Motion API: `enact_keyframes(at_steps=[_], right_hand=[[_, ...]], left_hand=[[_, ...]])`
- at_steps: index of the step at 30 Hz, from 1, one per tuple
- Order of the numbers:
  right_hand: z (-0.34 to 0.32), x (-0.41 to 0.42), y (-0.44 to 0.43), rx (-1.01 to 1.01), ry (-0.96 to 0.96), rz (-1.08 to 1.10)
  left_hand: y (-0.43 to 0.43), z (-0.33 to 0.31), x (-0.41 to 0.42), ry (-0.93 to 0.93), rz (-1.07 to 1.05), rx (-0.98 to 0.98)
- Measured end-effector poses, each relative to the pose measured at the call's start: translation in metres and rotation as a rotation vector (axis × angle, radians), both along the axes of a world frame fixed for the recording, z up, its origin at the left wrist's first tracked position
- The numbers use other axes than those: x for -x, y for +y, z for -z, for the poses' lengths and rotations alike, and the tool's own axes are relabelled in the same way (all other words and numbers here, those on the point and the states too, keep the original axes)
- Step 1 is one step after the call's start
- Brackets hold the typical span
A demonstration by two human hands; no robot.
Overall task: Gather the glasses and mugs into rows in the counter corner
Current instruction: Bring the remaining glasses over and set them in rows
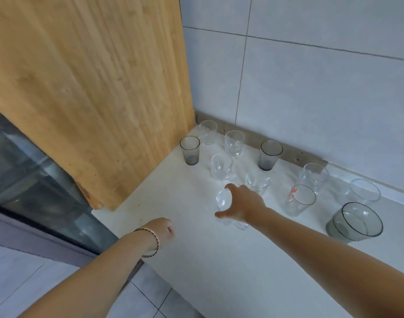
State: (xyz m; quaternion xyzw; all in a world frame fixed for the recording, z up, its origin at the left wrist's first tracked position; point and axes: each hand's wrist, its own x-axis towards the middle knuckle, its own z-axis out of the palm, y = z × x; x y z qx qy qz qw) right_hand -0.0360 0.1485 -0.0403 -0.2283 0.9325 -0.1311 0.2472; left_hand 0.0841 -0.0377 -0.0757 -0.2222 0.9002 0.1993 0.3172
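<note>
My right hand (pixel 241 203) grasps the clear mug (pixel 224 199) by its body: light, slippery, fragile glass. My left hand (pixel 162 231) is clenched, empty.

Glasses (pixel 234 143) on counter (pixel 196 260), near corner

My head-worn camera looks forward and steeply down from close above the white tabletop (pixel 196 271), facing its corner between the wooden board (pixel 93 88) and the tiled wall (pixel 322 88)
</note>
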Motion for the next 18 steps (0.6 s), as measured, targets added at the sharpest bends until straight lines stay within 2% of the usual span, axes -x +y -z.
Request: enact_keyframes(at_steps=[11, 18], right_hand=[[0.035, 0.032, -0.174, 0.026, -0.003, 0.053], [0.058, 0.037, -0.248, -0.015, -0.037, 0.203]], left_hand=[[-0.104, 0.029, 0.036, -0.052, -0.01, -0.086], [-0.159, 0.051, 0.045, -0.065, 0.154, -0.157]])
